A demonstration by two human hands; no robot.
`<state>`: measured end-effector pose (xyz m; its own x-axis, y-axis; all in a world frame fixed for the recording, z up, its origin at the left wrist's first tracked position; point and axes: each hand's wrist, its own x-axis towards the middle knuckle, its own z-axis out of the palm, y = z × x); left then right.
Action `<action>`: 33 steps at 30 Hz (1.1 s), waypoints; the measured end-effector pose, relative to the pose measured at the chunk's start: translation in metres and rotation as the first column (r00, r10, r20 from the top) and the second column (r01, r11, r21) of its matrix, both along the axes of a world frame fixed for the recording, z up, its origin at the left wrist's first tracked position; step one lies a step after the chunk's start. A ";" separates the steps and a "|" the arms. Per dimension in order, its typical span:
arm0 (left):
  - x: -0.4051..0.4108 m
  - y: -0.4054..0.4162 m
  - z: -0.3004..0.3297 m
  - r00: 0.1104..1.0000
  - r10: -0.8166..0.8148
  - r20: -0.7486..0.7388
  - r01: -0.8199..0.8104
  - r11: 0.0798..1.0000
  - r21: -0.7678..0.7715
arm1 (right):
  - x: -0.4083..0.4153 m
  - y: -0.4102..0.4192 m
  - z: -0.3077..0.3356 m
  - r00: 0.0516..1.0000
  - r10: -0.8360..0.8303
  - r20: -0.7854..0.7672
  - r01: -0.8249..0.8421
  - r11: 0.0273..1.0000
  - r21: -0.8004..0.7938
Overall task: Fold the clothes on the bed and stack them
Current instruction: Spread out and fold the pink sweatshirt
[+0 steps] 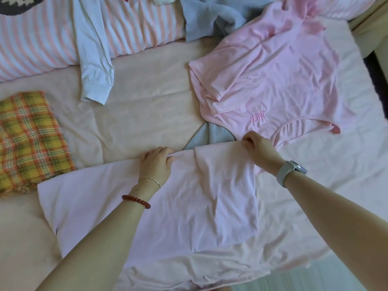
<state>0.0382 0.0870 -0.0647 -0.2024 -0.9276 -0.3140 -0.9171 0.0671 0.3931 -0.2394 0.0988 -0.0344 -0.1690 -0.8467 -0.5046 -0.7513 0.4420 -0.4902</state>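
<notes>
A pale pink garment (189, 206) lies spread on the bed in front of me. My left hand (156, 162) grips its far edge near the middle, fingers curled over the cloth. My right hand (259, 149) pinches the same far edge at its right corner. Just beyond that edge a small grey ribbed piece (207, 137) peeks out. A pink T-shirt with pink lettering (273, 80) lies unfolded at the right, reaching up to the pillows.
A folded yellow and orange plaid cloth (29, 139) lies at the left. A white long sleeve (94, 59) hangs over a pink striped pillow (37, 38). A light blue knit (210, 15) is bunched at the top. The bed's edge (367, 66) runs along the right.
</notes>
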 end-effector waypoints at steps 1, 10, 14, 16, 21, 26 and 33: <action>0.003 -0.001 0.001 0.999 0.037 -0.023 -0.037 0.999 0.016 | -0.008 0.003 0.000 0.999 -0.036 0.005 0.036 0.999 0.002; -0.001 -0.011 0.012 0.998 0.031 -0.056 -0.027 0.997 0.067 | -0.020 0.024 0.001 0.898 -0.402 0.178 0.408 0.913 0.003; -0.018 0.026 0.023 0.999 -0.048 -0.010 0.045 0.978 -0.202 | -0.009 0.060 0.002 0.770 -0.569 0.289 0.561 0.819 0.120; -0.031 0.056 0.024 0.992 -0.129 0.006 0.127 0.968 -0.216 | 0.000 0.081 0.001 0.778 -0.561 0.284 0.538 0.828 0.160; -0.062 0.124 0.014 0.949 -0.285 0.135 0.278 0.958 0.066 | 0.016 0.106 -0.004 0.850 -0.460 0.258 0.418 0.886 0.202; -0.068 0.129 0.004 0.939 -0.246 0.242 0.195 0.957 0.217 | 0.007 0.112 -0.009 0.854 -0.472 0.217 0.468 0.881 0.076; -0.072 0.122 0.017 0.926 -0.287 0.246 0.227 0.942 0.246 | -0.007 0.138 -0.004 0.672 -0.664 0.327 0.661 0.737 0.140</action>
